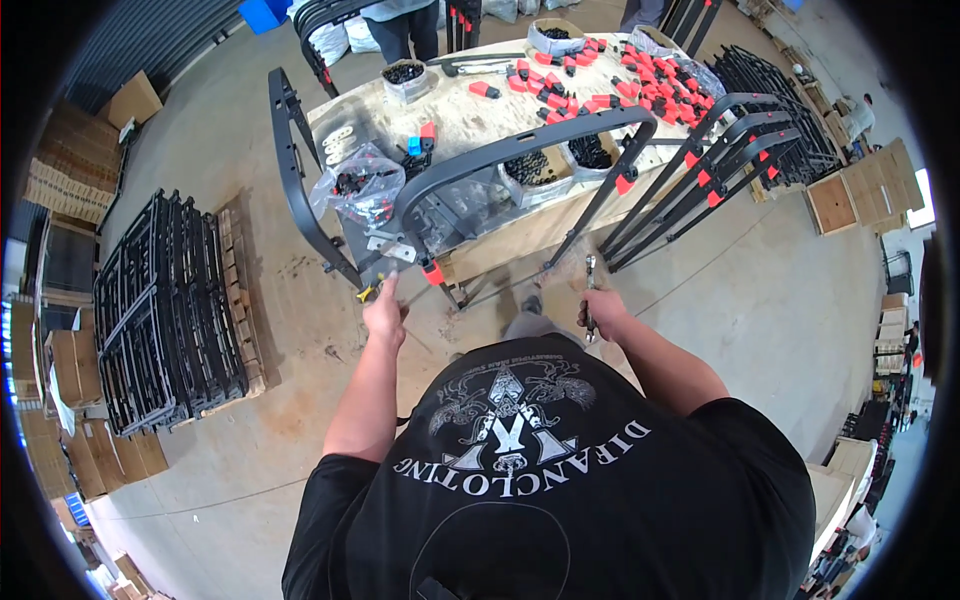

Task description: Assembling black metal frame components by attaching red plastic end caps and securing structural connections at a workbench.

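Observation:
My left hand [384, 313] grips a small yellow-handled tool [368, 292] pressed against the lower end of a dark grey curved metal frame [520, 145]. The frame arches over the edge of a wooden worktable [470, 115] and carries red plastic clips [432, 272]. My right hand [600, 312] is closed around a metal ratchet wrench [590, 285], held upright just below the frame's right leg [585, 225]. Both hands hover low, in front of the table's near edge.
Several finished frames with red clips [720, 160] lean against the table on the right. Bags and tubs of black fasteners [365, 185] and loose red parts [650, 75] cover the tabletop. Stacked black frames [165, 310] sit on a pallet at left. A person [405, 25] stands beyond the table.

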A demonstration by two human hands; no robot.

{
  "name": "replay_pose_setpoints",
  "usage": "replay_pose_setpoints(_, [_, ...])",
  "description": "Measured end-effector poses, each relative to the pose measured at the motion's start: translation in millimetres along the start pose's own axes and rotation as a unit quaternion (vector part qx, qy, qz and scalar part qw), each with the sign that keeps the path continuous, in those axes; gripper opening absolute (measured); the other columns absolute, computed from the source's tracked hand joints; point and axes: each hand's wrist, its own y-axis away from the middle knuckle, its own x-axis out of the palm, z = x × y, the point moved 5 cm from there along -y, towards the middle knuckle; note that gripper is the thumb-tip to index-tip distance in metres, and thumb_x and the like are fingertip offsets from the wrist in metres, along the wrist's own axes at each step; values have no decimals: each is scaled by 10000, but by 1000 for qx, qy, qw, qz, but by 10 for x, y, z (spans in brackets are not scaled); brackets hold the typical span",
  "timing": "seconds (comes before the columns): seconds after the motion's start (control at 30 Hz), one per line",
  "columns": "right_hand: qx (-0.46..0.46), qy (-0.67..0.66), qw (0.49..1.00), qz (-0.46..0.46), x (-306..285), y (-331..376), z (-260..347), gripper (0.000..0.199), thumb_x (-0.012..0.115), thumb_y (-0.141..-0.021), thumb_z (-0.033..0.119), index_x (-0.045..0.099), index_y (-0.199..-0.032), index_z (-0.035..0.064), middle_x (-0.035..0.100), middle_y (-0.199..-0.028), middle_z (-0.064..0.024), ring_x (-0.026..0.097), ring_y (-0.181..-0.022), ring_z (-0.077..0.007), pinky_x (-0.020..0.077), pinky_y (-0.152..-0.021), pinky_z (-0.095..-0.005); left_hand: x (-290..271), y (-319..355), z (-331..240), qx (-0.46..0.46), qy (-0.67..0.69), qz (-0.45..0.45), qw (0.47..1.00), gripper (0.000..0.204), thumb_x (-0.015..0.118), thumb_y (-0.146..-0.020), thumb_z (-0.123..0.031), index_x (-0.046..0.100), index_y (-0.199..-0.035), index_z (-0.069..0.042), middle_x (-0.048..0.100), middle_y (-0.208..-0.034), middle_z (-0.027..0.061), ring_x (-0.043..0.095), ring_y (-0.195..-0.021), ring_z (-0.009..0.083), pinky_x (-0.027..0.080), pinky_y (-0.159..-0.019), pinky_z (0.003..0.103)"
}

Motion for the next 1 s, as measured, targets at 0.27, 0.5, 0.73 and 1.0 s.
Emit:
replay_pose_setpoints(0.27, [-147, 142, 972, 119, 30, -227, 743, 347, 668, -925, 266, 658, -1155, 6, 601, -751, -34, 561, -635, -124, 420, -511, -298, 343, 779, -18, 269, -260, 140, 917, 183, 581, -994, -189, 625, -926, -24, 539, -685, -18, 498, -577, 74, 393, -497, 263])
replay_pose_setpoints(0.5, [-150, 107, 952, 242, -41, 338, 1784, 530, 677, -946, 425, 602, -1315, 52, 610, -782, -13, 551, -657, -105, 424, -532, -273, 2935, 2368, -686, 296, -339, 309, 838, 217, 582, -998, -177, 624, -941, 29, 604, -637, 43, 587, -536, 109, 470, -506, 293])
replay_pose_setpoints(0.73, [-105, -75, 959, 254, -831, -267, 2269, 371, 565, -1023, 378, 648, -1166, 46, 624, -840, -14, 564, -630, -110, 430, -507, -282, 4101, 2471, -158, 340, -308, 312, 832, 285, 642, -974, -149, 627, -1164, 63, 705, -908, 104, 667, -709, 139, 554, -647, 280])
replay_pose_setpoints(1.0, [-255, -24, 916, 307, -1199, -434, 2415, 363, 550, -1030, 279, 648, -1285, 40, 678, -1094, -23, 601, -930, -107, 505, -778, -297, 4655, 2247, 171, 260, -250, 346, 866, 242, 541, -1044, -169, 582, -1212, 0, 675, -1041, 73, 612, -949, 114, 506, -834, 296])
